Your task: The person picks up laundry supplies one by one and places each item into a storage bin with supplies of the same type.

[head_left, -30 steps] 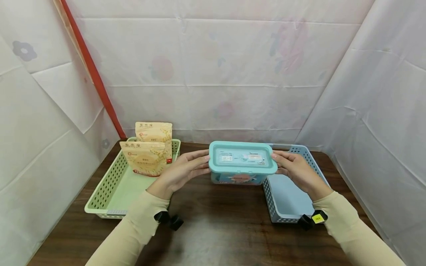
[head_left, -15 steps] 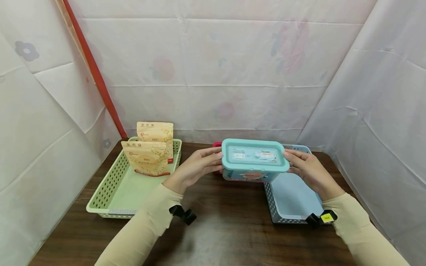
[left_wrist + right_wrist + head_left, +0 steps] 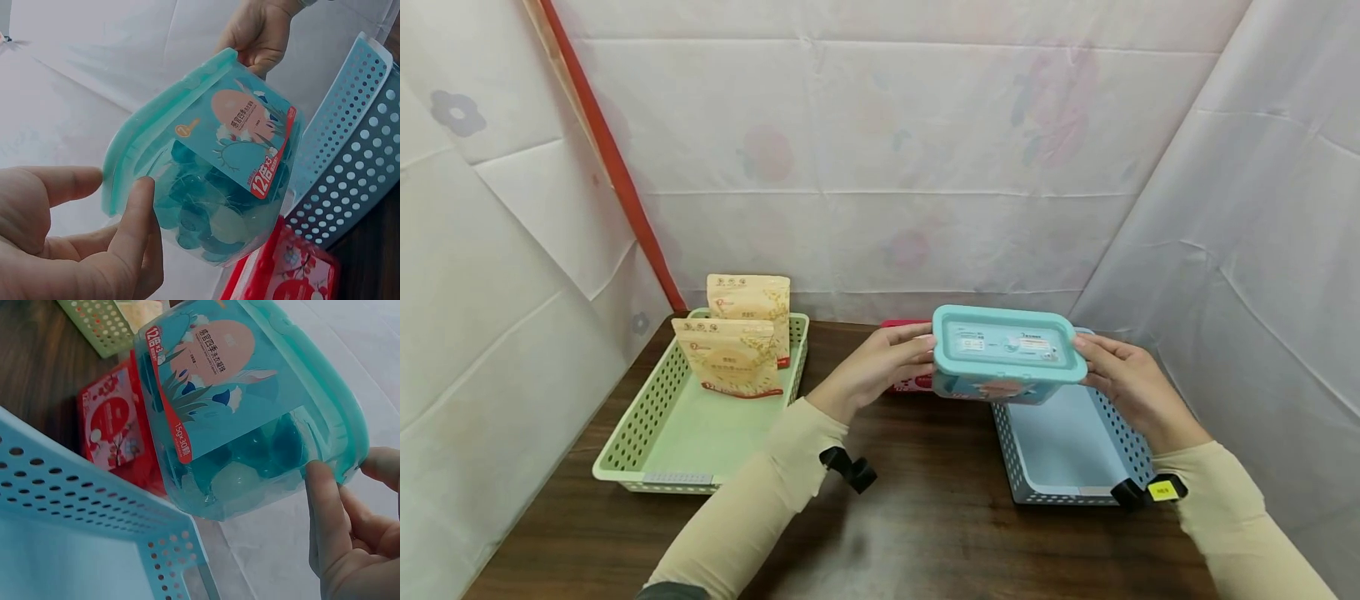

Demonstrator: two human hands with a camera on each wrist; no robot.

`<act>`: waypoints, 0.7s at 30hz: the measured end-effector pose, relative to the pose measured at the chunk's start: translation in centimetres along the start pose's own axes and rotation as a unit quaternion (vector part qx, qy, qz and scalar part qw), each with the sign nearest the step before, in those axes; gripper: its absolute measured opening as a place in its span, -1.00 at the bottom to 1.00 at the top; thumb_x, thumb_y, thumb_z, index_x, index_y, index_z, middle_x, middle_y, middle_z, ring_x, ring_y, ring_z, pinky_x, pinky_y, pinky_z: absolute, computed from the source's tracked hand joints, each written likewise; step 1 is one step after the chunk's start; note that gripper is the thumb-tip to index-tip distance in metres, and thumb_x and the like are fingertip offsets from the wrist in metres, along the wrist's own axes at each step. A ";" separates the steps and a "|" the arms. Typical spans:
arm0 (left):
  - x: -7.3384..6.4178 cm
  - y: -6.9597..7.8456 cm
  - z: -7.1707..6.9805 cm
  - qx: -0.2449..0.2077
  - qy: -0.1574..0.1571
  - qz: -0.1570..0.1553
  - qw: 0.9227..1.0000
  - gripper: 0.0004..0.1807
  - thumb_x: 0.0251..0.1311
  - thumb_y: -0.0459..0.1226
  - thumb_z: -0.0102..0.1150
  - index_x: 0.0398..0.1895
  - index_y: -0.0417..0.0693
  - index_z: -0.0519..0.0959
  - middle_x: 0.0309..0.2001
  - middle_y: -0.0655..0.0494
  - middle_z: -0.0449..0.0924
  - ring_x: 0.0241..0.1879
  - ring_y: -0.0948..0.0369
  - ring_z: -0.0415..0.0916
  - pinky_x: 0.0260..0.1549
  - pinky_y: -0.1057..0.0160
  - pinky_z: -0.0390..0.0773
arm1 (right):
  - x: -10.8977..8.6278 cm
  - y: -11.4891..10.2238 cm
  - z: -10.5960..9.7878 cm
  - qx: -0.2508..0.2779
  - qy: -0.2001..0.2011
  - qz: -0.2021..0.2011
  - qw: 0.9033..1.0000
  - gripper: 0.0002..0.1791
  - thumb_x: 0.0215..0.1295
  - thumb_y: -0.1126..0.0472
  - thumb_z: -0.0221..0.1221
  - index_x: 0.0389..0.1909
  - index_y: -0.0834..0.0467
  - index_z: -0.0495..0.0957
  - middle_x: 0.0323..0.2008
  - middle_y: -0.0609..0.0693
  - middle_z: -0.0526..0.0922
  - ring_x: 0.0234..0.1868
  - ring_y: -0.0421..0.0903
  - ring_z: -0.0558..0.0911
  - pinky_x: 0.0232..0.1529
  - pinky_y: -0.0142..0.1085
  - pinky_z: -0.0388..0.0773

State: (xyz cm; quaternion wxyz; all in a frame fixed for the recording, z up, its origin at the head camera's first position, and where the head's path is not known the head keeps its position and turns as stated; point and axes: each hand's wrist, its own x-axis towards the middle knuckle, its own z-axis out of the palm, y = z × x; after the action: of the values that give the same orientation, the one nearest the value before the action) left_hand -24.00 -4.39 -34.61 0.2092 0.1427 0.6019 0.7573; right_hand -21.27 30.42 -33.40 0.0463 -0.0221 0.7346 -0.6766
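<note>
Between my two hands is a clear tub of laundry pods (image 3: 1007, 350) with a turquoise lid, held lid-up above the table. My left hand (image 3: 883, 371) grips its left end, thumb at the lid and fingers on the side wall. At the opposite end my right hand (image 3: 1131, 387) grips it the same way. Teal and pale pods show through the wall in the left wrist view, below a printed label (image 3: 240, 134). Beneath and right of the tub stands a light blue basket (image 3: 1011, 467). A red box (image 3: 115, 419) is partly hidden behind the tub and left hand.
A green basket (image 3: 632, 425) stands at the left with two upright cream pouches (image 3: 730, 358) at its back. White patterned cloth (image 3: 865, 125) encloses the dark wooden table (image 3: 925, 533) at the back and sides.
Both hands have carried the tub to the right and slightly up, over the blue basket's back left part. The red box behind it has come into view.
</note>
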 end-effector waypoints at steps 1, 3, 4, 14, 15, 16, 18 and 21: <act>0.2 0.0 0.1 0.000 -0.001 0.000 1.000 -0.46 0.46 -0.29 0.13 0.43 -0.25 0.33 0.25 -0.15 0.50 0.18 0.03 0.54 0.09 0.14 0.57 | 0.0 0.0 -0.2 0.002 0.004 -0.001 1.000 -0.84 0.46 0.10 0.20 -0.03 -0.03 0.64 -0.03 -0.18 0.61 -0.16 -0.22 0.66 -0.13 -0.40 0.65; 0.5 0.1 0.5 0.000 -0.006 0.003 1.000 -0.46 0.46 -0.30 0.13 0.43 -0.25 0.33 0.25 -0.15 0.50 0.18 0.03 0.54 0.10 0.12 0.57 | -0.1 0.0 -0.6 0.012 0.008 -0.004 1.000 -0.89 0.47 0.11 0.20 -0.10 -0.10 0.68 -0.06 -0.19 0.64 -0.16 -0.23 0.66 -0.14 -0.41 0.64; 0.7 0.1 0.6 -0.005 -0.008 0.003 1.000 -0.46 0.46 -0.31 0.12 0.43 -0.26 0.32 0.25 -0.15 0.50 0.18 0.03 0.54 0.13 0.09 0.54 | -0.1 0.0 -0.8 0.018 0.011 -0.006 1.000 -0.88 0.47 0.12 0.20 -0.12 -0.10 0.69 -0.09 -0.19 0.66 -0.17 -0.23 0.66 -0.15 -0.42 0.64; 2.8 0.4 2.4 -0.003 -0.024 0.002 1.000 -0.44 0.47 -0.31 0.10 0.46 -0.26 0.28 0.26 -0.14 0.49 0.13 0.05 0.57 0.13 0.08 0.55 | -0.3 0.5 -2.9 0.069 0.028 -0.019 0.997 -0.82 0.49 0.17 0.17 -0.20 0.01 0.76 -0.18 -0.14 0.69 -0.24 -0.24 0.66 -0.21 -0.44 0.62; 2.9 0.4 2.6 0.000 -0.024 0.001 1.000 -0.44 0.46 -0.31 0.11 0.46 -0.26 0.29 0.25 -0.14 0.49 0.12 0.05 0.58 0.13 0.07 0.55 | -0.3 0.5 -3.1 0.074 0.029 -0.020 0.997 -0.82 0.48 0.18 0.17 -0.20 0.03 0.76 -0.18 -0.14 0.69 -0.24 -0.24 0.67 -0.21 -0.44 0.62; 3.1 0.4 2.7 0.001 -0.024 -0.001 1.000 -0.44 0.46 -0.31 0.11 0.46 -0.25 0.29 0.25 -0.13 0.50 0.10 0.06 0.59 0.12 0.07 0.55 | -0.3 0.6 -3.2 0.078 0.032 -0.021 0.996 -0.82 0.48 0.18 0.17 -0.21 0.03 0.77 -0.19 -0.14 0.70 -0.24 -0.24 0.67 -0.21 -0.45 0.62; 3.4 0.4 3.0 0.001 -0.023 -0.003 1.000 -0.44 0.46 -0.31 0.11 0.46 -0.25 0.30 0.23 -0.14 0.51 0.07 0.06 0.61 0.13 0.06 0.55 | -0.3 0.6 -3.4 0.083 0.037 -0.021 0.996 -0.81 0.48 0.19 0.17 -0.22 0.04 0.77 -0.20 -0.15 0.71 -0.25 -0.25 0.67 -0.23 -0.45 0.63; 3.9 0.3 3.6 0.000 -0.025 -0.007 1.000 -0.44 0.46 -0.31 0.11 0.47 -0.24 0.29 0.23 -0.13 0.51 0.05 0.08 0.62 0.14 0.04 0.54 | -0.4 0.6 -3.8 0.085 0.050 -0.019 0.995 -0.82 0.47 0.19 0.19 -0.24 0.00 0.77 -0.20 -0.17 0.71 -0.25 -0.27 0.67 -0.24 -0.46 0.62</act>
State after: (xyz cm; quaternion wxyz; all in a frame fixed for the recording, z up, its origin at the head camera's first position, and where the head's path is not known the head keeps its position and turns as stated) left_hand -25.75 0.48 -33.65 0.2296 0.1574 0.5971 0.7523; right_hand -21.25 34.32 -33.72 -0.0019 0.0022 0.6754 -0.7374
